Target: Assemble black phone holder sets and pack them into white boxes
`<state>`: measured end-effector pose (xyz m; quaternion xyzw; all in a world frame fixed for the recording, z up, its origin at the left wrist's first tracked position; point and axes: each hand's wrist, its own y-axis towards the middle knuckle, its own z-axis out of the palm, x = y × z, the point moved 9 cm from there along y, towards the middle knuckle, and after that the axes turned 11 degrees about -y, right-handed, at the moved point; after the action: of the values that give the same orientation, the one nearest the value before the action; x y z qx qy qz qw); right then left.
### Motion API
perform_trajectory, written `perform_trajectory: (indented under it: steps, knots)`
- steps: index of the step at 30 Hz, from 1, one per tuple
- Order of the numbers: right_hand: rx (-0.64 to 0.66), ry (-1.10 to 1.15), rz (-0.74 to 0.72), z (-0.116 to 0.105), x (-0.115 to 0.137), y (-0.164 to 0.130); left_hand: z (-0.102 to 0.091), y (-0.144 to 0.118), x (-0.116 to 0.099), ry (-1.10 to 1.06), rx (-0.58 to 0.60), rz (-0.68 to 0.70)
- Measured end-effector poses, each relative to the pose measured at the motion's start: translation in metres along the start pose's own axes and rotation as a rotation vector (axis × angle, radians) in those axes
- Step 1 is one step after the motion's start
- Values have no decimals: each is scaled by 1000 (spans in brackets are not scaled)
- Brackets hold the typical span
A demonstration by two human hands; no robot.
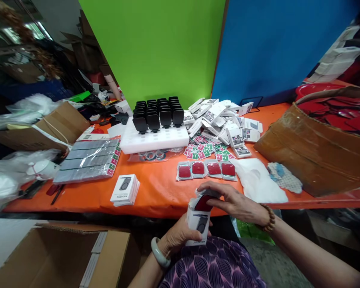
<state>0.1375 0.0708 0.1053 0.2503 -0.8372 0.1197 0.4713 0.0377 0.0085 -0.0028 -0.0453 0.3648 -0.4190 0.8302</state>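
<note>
My left hand (181, 232) is wrapped round a small white box (195, 224) printed with a dark device and the word MAGNETIC. The box is tilted in front of my lap, its top end open. At that end, my right hand (231, 202) pinches a red, rounded-square piece (203, 203) in clear wrapping, partly inside the box. Just beyond lies a row of several wrapped red pieces (211, 170) on the orange table. A short stack of the same white boxes (125, 189) stands to the left, apart from both hands.
Black stands (159, 114) fill a white foam block (154, 140). Beside it lie a heap of white boxes (219, 116) and scattered pink and green cards (199, 151). A carton of red pieces (315, 148) stands right, and an open carton (63, 256) holding white boxes sits lower left.
</note>
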Motion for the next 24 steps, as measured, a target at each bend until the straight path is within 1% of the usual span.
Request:
perform_trajectory:
  steps: [2, 4, 7, 10, 12, 14, 16, 19, 22, 24]
  knots:
    - [70, -67, 3, 4, 1, 0, 1, 2, 6, 18, -3, -19]
    - [92, -115, 7, 6, 0, 0, 1, 5, 12, 22, 4, -24]
    - [71, -159, 50, 12, -7, -1, -2, 7, 18, 27, 9, -22]
    - [62, -184, 107, 22, -14, -5, -6, 5, 26, 56, 27, -52]
    - [77, -173, 98, 32, -14, -9, -6, 2, 32, 99, 65, -91]
    - [76, -154, 54, 41, -12, -12, -7, -1, 35, 128, 79, -109]
    - [50, -164, 11, 48, -10, -17, -12, -4, 34, 160, 47, -104]
    - [-25, -220, -15, 57, -13, -26, -22, -8, 26, 166, -37, -44]
    - [-77, -246, -1, 64, -18, -34, -32, -15, 13, 158, -153, 84]
    - [-97, -238, 27, 68, -19, -38, -34, -23, 4, 224, -224, 163]
